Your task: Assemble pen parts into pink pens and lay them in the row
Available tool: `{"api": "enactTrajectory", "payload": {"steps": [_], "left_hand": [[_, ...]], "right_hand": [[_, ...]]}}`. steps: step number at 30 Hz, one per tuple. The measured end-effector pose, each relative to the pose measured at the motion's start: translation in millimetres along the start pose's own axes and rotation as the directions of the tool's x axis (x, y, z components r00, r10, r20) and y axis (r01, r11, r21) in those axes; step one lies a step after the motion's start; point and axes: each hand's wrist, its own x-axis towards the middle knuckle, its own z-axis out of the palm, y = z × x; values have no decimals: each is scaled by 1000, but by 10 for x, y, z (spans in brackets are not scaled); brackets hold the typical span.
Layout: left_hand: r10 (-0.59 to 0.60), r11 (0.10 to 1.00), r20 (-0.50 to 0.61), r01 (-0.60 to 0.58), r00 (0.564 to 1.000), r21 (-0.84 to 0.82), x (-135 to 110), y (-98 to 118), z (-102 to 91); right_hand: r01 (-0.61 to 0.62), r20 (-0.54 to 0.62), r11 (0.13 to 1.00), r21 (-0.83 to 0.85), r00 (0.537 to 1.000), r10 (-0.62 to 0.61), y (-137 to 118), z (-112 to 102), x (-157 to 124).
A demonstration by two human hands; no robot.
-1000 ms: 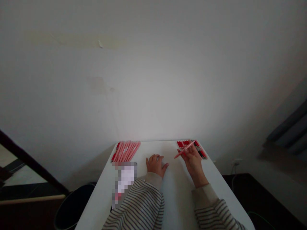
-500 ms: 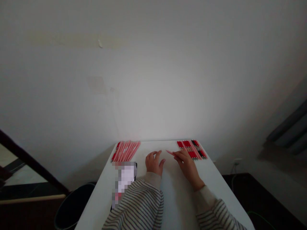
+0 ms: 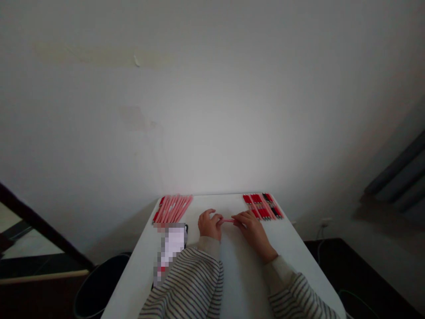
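Observation:
A slim pink pen (image 3: 227, 220) lies level between my hands, above the middle of the white table. Its left end is pinched in my left hand (image 3: 210, 225), thumb against fingers. The other end sits in the closed fingers of my right hand (image 3: 249, 226), which hide that tip. To the left, a fanned bunch of pink pens (image 3: 175, 208) rests at the table's far corner, with red pieces along its outer edge. At the far right corner are rows of red, black and pink pen-like sticks (image 3: 262, 207), just beyond my right hand.
A blurred-out phone-like object (image 3: 172, 248) with a dark edge lies left of my left forearm. The white table (image 3: 239, 283) meets the wall (image 3: 219, 133) at its back edge. On the floor to the left stands a dark bin (image 3: 99, 283).
My right hand has brought the pen left and turned it nearly level. My left hand, fingers apart before, has closed on the pen's left end.

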Motion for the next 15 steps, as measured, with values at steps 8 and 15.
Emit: {"api": "enactTrajectory", "payload": {"steps": [8, 15], "left_hand": [[-2, 999, -79, 0, 997, -33, 17, -59, 40], [-77, 997, -32, 78, 997, 16, 53, 12, 25]], "right_hand": [[-3, -29, 997, -72, 1000, 1, 113, -193, -35], [26, -68, 983, -184, 997, -39, 180, -310, -93]]}}
